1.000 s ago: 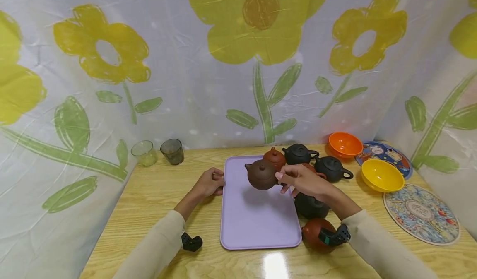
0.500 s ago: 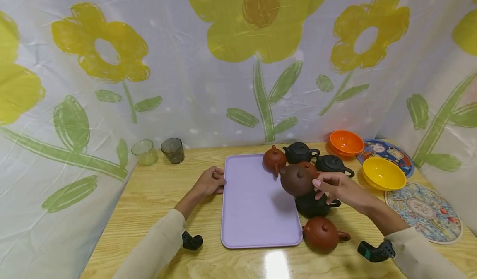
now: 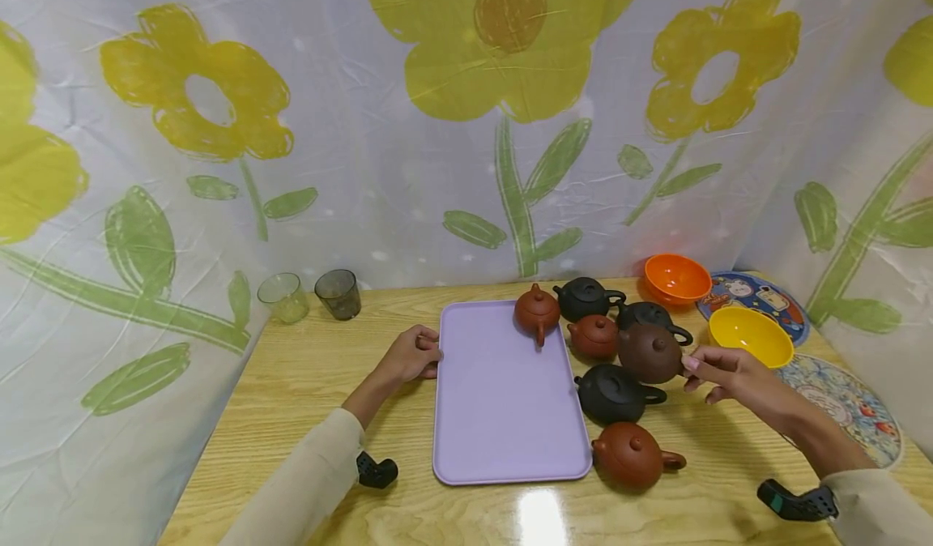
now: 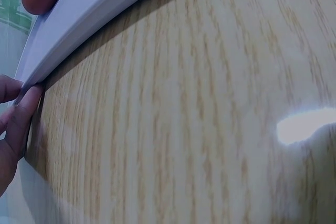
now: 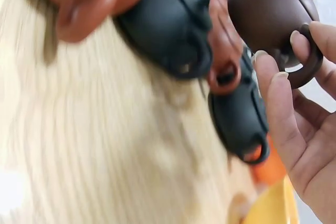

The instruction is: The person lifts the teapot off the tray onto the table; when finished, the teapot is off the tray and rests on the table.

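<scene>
your head view looks forward and down from above the near table edge, at some distance, with the purple tray [image 3: 503, 392] in the middle of the frame. your left wrist view lies very low and close on the wood, and the same tray edge [image 4: 94, 11] crosses its upper left. your right wrist view is very near, and the dark brown teapot [image 5: 270, 11] in its upper right also shows right of centre in the head view [image 3: 649, 353].
</scene>
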`<state>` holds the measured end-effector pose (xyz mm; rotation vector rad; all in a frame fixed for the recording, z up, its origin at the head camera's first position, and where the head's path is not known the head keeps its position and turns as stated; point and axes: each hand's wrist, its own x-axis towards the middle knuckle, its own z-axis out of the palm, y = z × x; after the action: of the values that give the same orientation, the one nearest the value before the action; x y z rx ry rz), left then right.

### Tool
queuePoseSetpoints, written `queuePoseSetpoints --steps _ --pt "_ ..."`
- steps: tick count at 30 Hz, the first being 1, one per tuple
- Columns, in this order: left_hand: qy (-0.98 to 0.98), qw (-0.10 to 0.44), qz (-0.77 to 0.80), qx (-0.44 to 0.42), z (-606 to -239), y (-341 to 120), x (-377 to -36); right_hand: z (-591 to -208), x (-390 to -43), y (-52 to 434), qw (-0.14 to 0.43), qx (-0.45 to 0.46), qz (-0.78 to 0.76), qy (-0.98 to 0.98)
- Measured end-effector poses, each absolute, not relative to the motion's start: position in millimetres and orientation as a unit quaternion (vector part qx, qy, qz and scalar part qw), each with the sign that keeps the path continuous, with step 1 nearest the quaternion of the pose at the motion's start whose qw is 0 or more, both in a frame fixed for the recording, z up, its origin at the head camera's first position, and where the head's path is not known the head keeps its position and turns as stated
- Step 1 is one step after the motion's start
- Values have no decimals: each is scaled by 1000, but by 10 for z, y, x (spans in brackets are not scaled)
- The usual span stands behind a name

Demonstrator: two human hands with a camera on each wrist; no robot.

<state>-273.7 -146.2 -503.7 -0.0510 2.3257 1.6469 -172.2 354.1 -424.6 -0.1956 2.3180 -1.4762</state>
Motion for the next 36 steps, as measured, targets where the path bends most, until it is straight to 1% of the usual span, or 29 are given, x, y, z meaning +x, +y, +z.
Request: queuePoseSetpoints --steps 13,22,32,36 --pt "807 150 571 -19 -5025 -1467 -2729 -4566 -1675 3885 212 -4 -509 835" --pt "808 149 570 -21 -5015 -1456 -2724 -4729 -1679 3956 245 -22 -510 824" --pt "811 145 567 -18 -5051 -1479 -2745 -4707 -1648 3948 213 -1 -472 856" --pt "808 145 571 -16 -5048 -1478 -2742 -4630 -1614 3912 180 24 -435 882"
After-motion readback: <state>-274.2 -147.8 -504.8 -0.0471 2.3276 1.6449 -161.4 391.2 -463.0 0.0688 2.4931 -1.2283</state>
